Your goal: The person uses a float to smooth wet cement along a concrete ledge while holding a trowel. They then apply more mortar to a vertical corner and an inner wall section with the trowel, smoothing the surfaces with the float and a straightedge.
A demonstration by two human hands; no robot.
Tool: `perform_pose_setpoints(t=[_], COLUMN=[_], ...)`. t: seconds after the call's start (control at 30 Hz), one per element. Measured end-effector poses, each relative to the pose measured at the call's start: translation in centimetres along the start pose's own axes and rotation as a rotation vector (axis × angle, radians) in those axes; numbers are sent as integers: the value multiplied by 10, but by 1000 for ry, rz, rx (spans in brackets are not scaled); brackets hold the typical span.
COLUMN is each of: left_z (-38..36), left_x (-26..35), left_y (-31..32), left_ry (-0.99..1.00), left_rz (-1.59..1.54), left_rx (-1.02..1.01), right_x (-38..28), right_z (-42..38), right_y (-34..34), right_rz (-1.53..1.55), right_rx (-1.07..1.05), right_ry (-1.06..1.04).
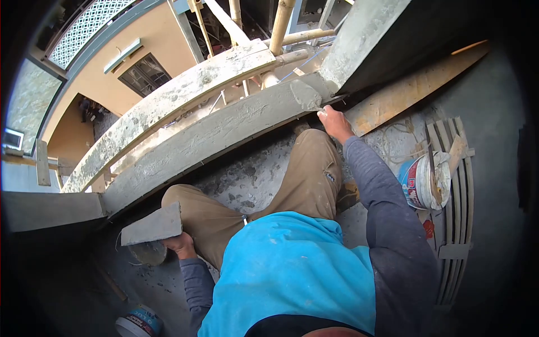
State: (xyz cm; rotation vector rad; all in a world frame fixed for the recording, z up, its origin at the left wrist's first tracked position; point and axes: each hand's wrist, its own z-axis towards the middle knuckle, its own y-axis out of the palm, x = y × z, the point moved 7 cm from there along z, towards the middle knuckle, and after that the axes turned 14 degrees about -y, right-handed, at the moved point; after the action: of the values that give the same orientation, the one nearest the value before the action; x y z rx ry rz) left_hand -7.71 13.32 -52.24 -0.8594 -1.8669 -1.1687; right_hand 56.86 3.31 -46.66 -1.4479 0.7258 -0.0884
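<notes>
My right hand (336, 124) is closed round the handle of a trowel (306, 95), whose blade lies on the top of a grey plastered ledge (224, 126) near its right end. The ledge surface looks wet and uneven. At the lower left, my left hand (181, 245) grips a flat board (152, 226) from beneath, beside my knee; the board's top is grey, and its handle is hidden. A round grey container (149, 253) shows partly below the board.
Outside the ledge runs a mortar-stained plank (185, 90) with bamboo poles (282, 25). On the right are a curved wooden board (415, 90), a paint bucket (418, 182) and slats (463, 202). Another bucket (138, 322) stands at the lower left. A grey pillar (362, 42) rises at the ledge's right end.
</notes>
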Motion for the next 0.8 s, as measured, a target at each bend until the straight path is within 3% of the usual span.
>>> perform_pose_setpoints(t=[0.13,0.17,0.2,0.3,0.4,0.47,0.53,0.8], left_z=[-3,-14,-23,-13,53,67,34,58], left_x=[6,16,21,25,-15,-15,-9,-17], left_y=[36,52,64,69,-4,-11,16,-2], left_ry=[-176,-151,-112,-23,-21,-57,-207,-133], left_rz=[-40,-52,-14,29,45,55,107,125], left_rx=[16,81,79,26,9,32,96,107], right_x=[-78,-84,-108,-141,-155,-155,-149,-87], right_z=[-30,-33,-50,-66,-73,-73,-68,-31], right_y=[12,33,40,85,100,115,132,128], right_rz=[315,404,804,1248,1417,1465,1511,1619], right_rx=[1,35,-132,-34,121,165,203,428], right_ry=[-127,-80,160,333,402,454,499,618])
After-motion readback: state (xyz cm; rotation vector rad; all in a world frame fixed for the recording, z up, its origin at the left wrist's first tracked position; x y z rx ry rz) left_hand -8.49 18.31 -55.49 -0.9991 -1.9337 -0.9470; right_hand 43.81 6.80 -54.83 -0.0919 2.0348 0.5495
